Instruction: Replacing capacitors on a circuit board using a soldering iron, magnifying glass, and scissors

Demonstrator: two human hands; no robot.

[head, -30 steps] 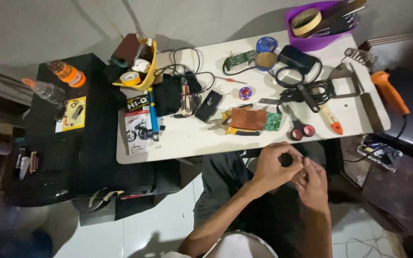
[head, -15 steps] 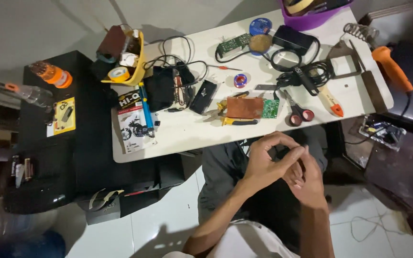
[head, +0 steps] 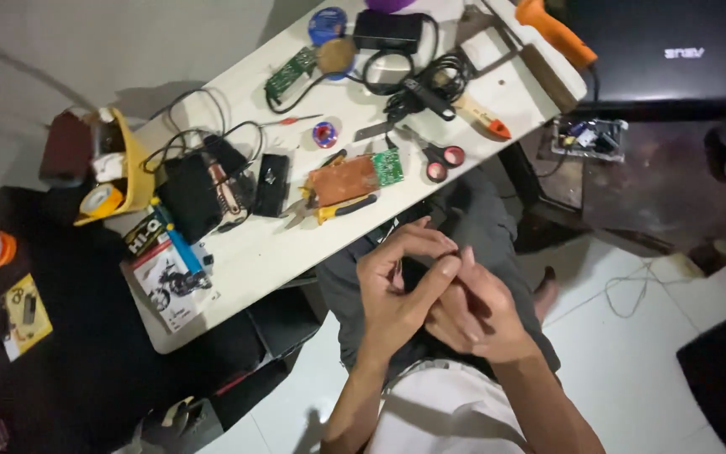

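My left hand (head: 397, 290) and my right hand (head: 481, 315) are pressed together over my lap, below the near edge of the white table (head: 296, 244). Their fingertips meet on something very small and dark; what it is cannot be made out. Nearest on the table are yellow-handled pliers (head: 334, 210), an orange-brown pad (head: 342, 179) and a small green circuit board (head: 388, 166).
Red-handled scissors (head: 444, 158), a black cable bundle (head: 430, 80), a larger green board (head: 291, 74), a black case (head: 191, 195), a yellow tray with tape (head: 123, 176) lie on the table. An orange-handled tool (head: 552, 29) lies at its right end. A black cabinet (head: 35, 336) stands left.
The view has swung and tilted, so the table now runs diagonally. My hands stay joined over my lap, the left fingers curling further over the right.
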